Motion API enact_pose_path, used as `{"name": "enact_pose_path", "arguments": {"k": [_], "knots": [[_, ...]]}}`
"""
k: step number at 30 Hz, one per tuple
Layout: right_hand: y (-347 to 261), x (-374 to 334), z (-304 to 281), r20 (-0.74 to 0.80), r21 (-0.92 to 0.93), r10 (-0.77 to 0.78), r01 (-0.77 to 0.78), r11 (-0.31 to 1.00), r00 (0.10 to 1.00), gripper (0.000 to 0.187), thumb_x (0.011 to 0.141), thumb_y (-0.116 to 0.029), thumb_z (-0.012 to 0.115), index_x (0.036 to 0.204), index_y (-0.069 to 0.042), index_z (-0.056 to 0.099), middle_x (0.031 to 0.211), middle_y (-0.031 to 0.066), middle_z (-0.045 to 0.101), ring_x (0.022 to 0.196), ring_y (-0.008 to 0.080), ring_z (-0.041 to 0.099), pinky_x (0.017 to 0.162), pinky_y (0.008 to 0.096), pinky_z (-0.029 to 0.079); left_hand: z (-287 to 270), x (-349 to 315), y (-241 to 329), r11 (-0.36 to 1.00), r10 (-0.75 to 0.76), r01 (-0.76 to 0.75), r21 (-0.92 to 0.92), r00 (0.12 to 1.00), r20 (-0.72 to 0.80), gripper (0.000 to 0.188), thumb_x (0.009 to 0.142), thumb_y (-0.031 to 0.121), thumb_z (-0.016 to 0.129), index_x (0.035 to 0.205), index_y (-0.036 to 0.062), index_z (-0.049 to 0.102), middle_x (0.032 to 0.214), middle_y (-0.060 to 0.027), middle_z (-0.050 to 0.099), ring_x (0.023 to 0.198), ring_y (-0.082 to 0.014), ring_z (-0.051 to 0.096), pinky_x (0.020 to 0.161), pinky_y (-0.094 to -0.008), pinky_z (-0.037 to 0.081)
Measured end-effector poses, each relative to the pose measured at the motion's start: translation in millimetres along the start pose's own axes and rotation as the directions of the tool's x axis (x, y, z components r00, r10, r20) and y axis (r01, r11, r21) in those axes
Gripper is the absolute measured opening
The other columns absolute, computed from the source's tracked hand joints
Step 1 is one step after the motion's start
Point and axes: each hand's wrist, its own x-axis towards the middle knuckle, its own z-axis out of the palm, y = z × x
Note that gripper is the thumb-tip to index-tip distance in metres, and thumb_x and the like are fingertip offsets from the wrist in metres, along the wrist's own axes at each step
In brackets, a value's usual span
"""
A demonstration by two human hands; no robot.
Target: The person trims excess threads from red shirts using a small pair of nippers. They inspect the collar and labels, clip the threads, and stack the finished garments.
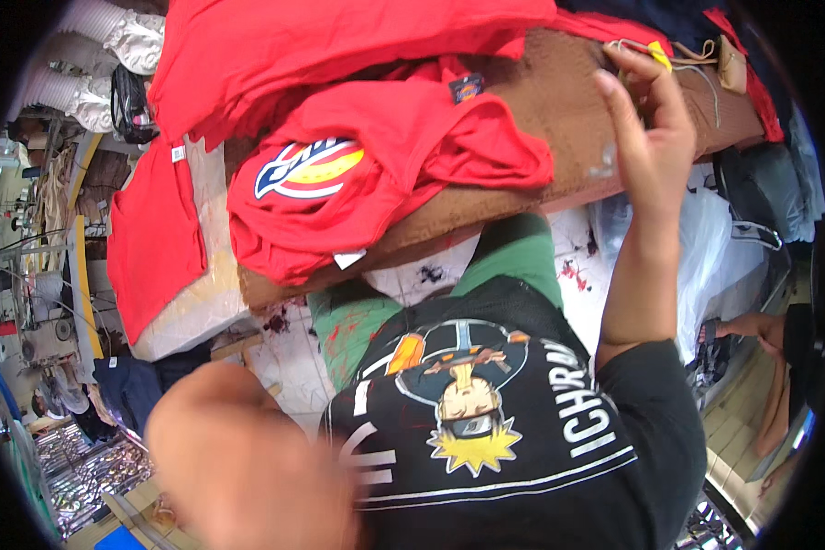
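My right hand (pixel 651 128) is over the right part of the brown padded table, thumb and fingers apart. Its fingertips are by a small yellow object (pixel 660 55) with pale cord around it; the fingers partly hide that object. On the table in front of me lies a crumpled red T-shirt (pixel 403 160) with a printed emblem and a dark neck label. Close to the camera at the lower left, my left arm (pixel 247 458) is raised and smeared by motion, and its fingers cannot be made out.
The brown table (pixel 568 119) carries more red cloth (pixel 339 46) at the back. Another red piece (pixel 156 247) hangs over a wrapped block at the left. A clear plastic bag (pixel 706 238) stands right of my arm. Another person's arm (pixel 770 367) shows at the far right.
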Motion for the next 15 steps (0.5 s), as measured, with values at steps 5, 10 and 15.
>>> {"name": "enact_pose_path", "arguments": {"k": [5, 10, 15], "knots": [[17.9, -33.2, -5.2, 0.246, -0.349, 0.292, -0.197, 0.916, 0.924, 0.046, 0.075, -0.028, 0.079, 0.110, -0.001, 0.064, 0.104, 0.0178, 0.066, 0.095, 0.0288, 0.065, 0.084, 0.0377, 0.050, 50.5, 3.0, -152.9, 0.497, -0.307, 0.857, 0.135, 0.319, -0.897, 0.050, 0.081, 0.027, 0.073, 0.120, -0.0014, 0.060, 0.105, -0.0197, 0.066, 0.105, -0.0355, 0.062, 0.094, -0.0372, 0.046], [48.4, -52.0, 11.3, 0.463, -0.562, 0.495, -0.188, 0.805, 0.735, 0.038, 0.075, -0.030, 0.075, 0.097, -0.001, 0.064, 0.099, 0.0209, 0.066, 0.093, 0.0367, 0.064, 0.080, 0.0443, 0.051, 32.9, -0.5, -172.5, 0.628, -0.729, 0.561, -0.539, 0.182, -0.660, 0.034, 0.086, 0.026, 0.072, 0.106, -0.0005, 0.067, 0.096, -0.0039, 0.069, 0.092, -0.0101, 0.060, 0.085, -0.0267, 0.047], [50.6, -27.1, 7.7, 0.391, -0.183, 0.362, -0.314, 0.932, 0.846, 0.021, 0.078, -0.016, 0.072, 0.090, -0.002, 0.062, 0.098, 0.0130, 0.066, 0.088, 0.0247, 0.064, 0.076, 0.0342, 0.050, -21.2, -40.9, -147.0, 0.888, -0.451, 0.041, -0.459, -0.126, -0.884, 0.018, 0.090, 0.015, 0.066, 0.104, 0.0022, 0.066, 0.099, -0.0031, 0.068, 0.089, -0.0080, 0.062, 0.082, -0.0225, 0.048]]}}
